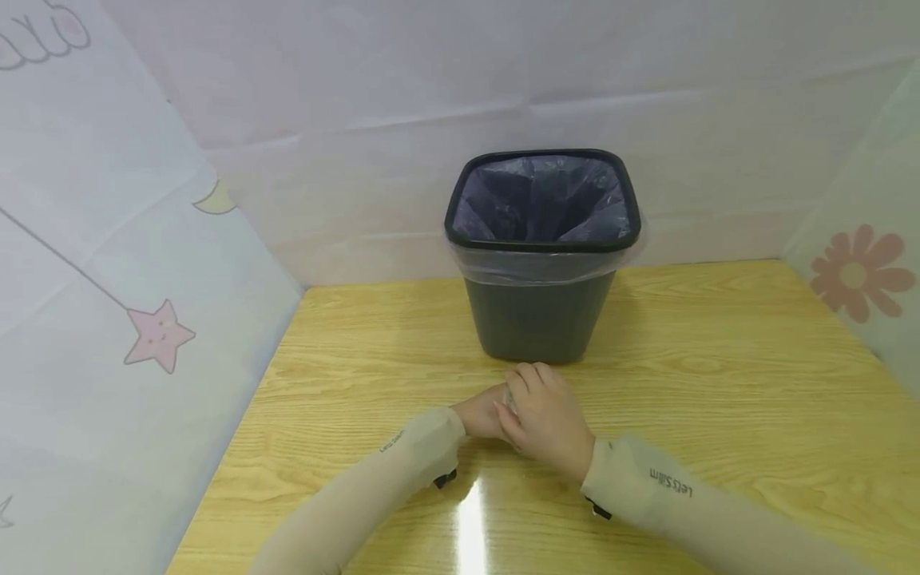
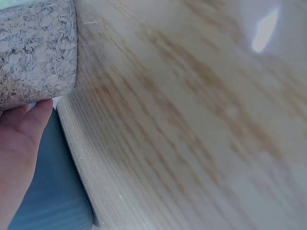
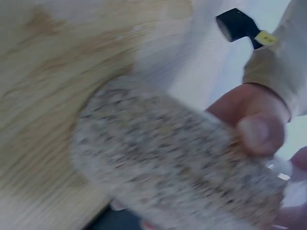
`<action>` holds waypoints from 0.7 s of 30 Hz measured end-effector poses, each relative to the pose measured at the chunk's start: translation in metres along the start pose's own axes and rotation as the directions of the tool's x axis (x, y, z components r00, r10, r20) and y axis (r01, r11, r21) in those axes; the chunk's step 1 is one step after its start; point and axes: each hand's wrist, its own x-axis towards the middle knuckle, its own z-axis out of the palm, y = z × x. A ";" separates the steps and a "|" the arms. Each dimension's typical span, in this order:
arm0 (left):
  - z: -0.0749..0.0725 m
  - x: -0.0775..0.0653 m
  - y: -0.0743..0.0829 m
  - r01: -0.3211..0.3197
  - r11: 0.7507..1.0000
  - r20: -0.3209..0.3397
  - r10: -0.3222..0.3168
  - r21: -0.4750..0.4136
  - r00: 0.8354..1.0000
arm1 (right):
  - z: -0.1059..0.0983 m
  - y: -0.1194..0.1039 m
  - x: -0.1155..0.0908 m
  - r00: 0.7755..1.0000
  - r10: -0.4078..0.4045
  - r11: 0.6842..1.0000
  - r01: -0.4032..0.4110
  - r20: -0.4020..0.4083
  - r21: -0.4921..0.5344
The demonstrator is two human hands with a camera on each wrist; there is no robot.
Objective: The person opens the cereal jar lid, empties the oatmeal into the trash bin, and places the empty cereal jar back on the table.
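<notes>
Both hands meet over the table just in front of a dark bin (image 1: 539, 319). Between them is a speckled grey-and-tan block (image 3: 168, 153) with rounded corners. Its exact kind is unclear, and in the head view the hands hide nearly all of it. My left hand (image 1: 483, 411) grips it from the left; in the right wrist view a thumb (image 3: 259, 134) presses on its face. Over its other side curls my right hand (image 1: 549, 419), fingers bent. The left wrist view shows the block (image 2: 38, 55) at the upper left, with fingertips touching its lower edge.
A clear bag (image 1: 539, 267) lines the bin and folds over its rim. The bin stands at the back of the wood-grain table (image 1: 345, 359), near a pale cloth backdrop (image 1: 359, 184). A printed side cloth (image 1: 86, 239) hangs at the left.
</notes>
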 end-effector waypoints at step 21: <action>0.000 0.005 0.001 -0.075 0.996 0.024 0.077 -0.052 0.997 | 0.003 0.024 0.001 0.971 -0.238 0.953 0.237 -0.016 0.188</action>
